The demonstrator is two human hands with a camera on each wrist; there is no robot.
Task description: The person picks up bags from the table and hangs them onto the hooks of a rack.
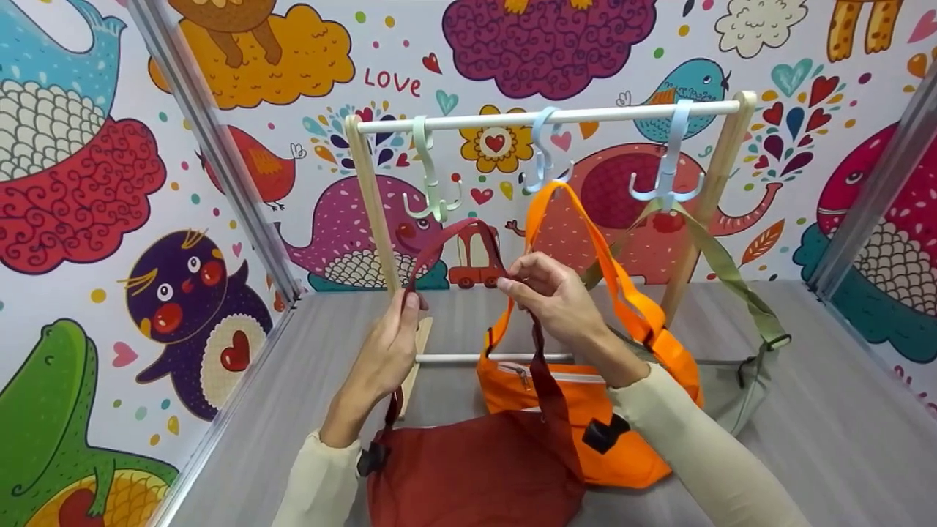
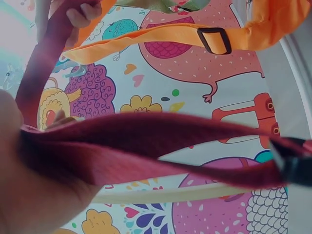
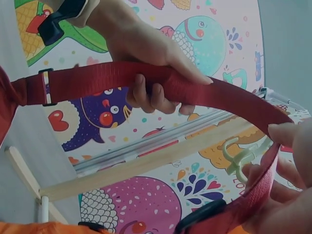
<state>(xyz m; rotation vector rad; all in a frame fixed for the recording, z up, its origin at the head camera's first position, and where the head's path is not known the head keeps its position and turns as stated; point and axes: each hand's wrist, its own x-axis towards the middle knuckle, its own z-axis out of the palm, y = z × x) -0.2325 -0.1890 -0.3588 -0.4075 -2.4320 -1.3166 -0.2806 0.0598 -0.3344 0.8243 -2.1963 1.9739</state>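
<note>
A dark red bag [image 1: 476,468] is low in front of me, its strap [image 1: 448,233] raised in a loop between my hands. My left hand [image 1: 382,351] grips the left side of the strap; in the right wrist view its fingers [image 3: 157,95] curl round the webbing. On the other side, my right hand [image 1: 560,300] pinches the strap between thumb and fingers. The top of the loop overlaps the lower end of a pale green hook [image 1: 432,176] in the head view. Near the red bag's end of the strap is a buckle [image 3: 47,87].
A wooden rack with a white rod [image 1: 483,119] stands behind. An orange bag [image 1: 644,457] hangs by its strap from the middle blue hook [image 1: 543,143], beside my right forearm. From the right blue hook [image 1: 667,168] hangs an olive-green bag [image 1: 732,388]. Patterned walls surround the grey table [image 1: 263,439].
</note>
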